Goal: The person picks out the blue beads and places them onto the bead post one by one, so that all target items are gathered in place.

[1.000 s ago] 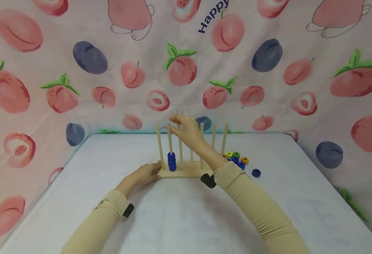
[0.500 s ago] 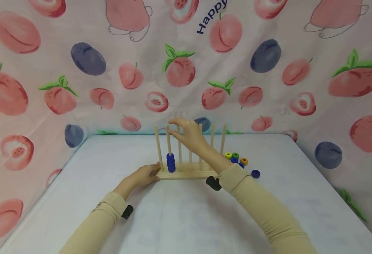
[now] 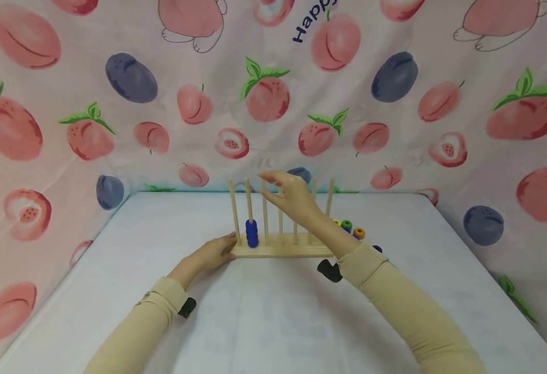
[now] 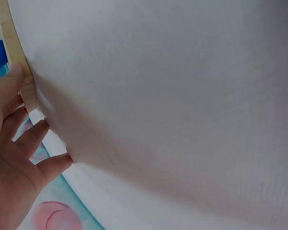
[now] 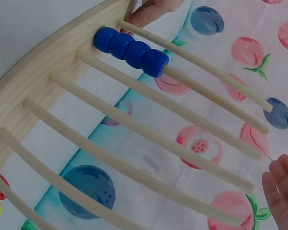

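Observation:
A wooden peg stand with a row of upright pegs sits on the white table. Several blue beads are stacked low on its second peg from the left; the right wrist view shows the same blue beads close together. My left hand holds the left end of the base, and in the left wrist view the thumb of that hand lies on the wood with fingers behind the end. Around the peg tops hovers my right hand, fingers apart, holding nothing.
Loose beads lie right of the stand, partly hidden by my right forearm: an orange bead, a green bead and a dark blue bead among them. A fruit-patterned cloth hangs behind the table.
My right hand has drawn away to the right from the top of the second peg. The left hand stays on the base, and the blue stack looks the same.

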`<state>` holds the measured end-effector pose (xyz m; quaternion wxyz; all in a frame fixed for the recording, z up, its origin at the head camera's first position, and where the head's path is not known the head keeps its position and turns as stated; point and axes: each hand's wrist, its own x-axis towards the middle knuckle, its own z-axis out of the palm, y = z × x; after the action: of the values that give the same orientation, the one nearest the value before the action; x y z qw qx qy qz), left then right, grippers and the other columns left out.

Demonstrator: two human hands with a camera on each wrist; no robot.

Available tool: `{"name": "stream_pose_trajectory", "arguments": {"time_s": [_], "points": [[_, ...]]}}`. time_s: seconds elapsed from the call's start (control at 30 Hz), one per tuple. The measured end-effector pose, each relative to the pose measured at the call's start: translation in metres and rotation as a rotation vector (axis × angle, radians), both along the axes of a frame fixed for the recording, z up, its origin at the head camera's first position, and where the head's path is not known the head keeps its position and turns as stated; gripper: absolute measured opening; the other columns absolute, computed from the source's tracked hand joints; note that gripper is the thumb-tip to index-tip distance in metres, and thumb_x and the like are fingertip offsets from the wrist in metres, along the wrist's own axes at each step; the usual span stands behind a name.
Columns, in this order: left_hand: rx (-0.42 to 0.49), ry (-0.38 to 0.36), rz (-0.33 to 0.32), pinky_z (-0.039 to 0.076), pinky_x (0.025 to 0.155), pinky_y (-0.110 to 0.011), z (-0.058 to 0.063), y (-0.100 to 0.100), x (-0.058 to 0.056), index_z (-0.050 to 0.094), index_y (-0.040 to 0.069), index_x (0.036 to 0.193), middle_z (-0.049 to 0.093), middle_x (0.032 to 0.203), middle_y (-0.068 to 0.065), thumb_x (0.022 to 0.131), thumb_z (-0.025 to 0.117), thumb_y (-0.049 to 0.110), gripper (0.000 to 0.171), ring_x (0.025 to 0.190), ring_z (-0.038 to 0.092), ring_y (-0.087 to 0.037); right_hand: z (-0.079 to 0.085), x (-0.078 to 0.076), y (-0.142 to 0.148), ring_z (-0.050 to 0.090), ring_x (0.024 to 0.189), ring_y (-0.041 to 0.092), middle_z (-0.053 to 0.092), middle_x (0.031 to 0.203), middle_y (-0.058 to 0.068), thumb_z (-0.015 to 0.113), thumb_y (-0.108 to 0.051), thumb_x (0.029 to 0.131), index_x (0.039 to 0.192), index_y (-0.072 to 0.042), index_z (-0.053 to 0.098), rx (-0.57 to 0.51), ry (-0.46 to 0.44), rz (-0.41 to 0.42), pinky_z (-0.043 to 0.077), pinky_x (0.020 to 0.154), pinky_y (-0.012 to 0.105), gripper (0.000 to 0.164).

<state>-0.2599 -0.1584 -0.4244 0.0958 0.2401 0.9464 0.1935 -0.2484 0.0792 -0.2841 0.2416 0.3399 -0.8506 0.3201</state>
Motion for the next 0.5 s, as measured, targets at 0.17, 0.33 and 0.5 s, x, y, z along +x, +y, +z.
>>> {"name": "stream_pose_trajectory", "arguments": {"time_s": [0.17, 0.33, 0.5], "points": [[0.001, -0.007, -0.009, 0.029, 0.113, -0.052, -0.002, -0.002, -0.002, 0.037, -0.008, 0.139, 0.029, 0.15, -0.023, 0.094, 0.056, 0.014, 0.054, 0.134, 0.036, -0.043, -0.007, 0.004, 0.011, 0.064, 0.103, 0.027, 0.067, 0.116, 0.015, 0.066, -0.013, 0.088, 0.12, 0.001, 0.061, -0.03, -0.022, 0.019, 0.055, 0.088, 0.038, 0.035], [-0.005, 0.004, -0.034, 0.031, 0.112, -0.052, -0.001, -0.002, -0.002, 0.037, -0.008, 0.139, 0.03, 0.149, -0.023, 0.094, 0.056, 0.015, 0.054, 0.133, 0.037, -0.043, -0.016, 0.004, 0.024, 0.065, 0.101, 0.026, 0.068, 0.113, 0.016, 0.068, -0.011, 0.087, 0.116, 0.002, 0.063, -0.036, 0.005, 0.003, 0.055, 0.088, 0.038, 0.033], [-0.023, 0.022, -0.049, 0.033, 0.111, -0.052, -0.002, -0.004, -0.001, 0.038, -0.009, 0.138, 0.03, 0.149, -0.024, 0.095, 0.056, 0.015, 0.053, 0.132, 0.039, -0.043, -0.022, 0.004, 0.039, 0.066, 0.096, 0.026, 0.07, 0.107, 0.016, 0.069, -0.009, 0.084, 0.113, 0.001, 0.065, -0.05, 0.047, -0.018, 0.057, 0.081, 0.038, 0.031]]}}
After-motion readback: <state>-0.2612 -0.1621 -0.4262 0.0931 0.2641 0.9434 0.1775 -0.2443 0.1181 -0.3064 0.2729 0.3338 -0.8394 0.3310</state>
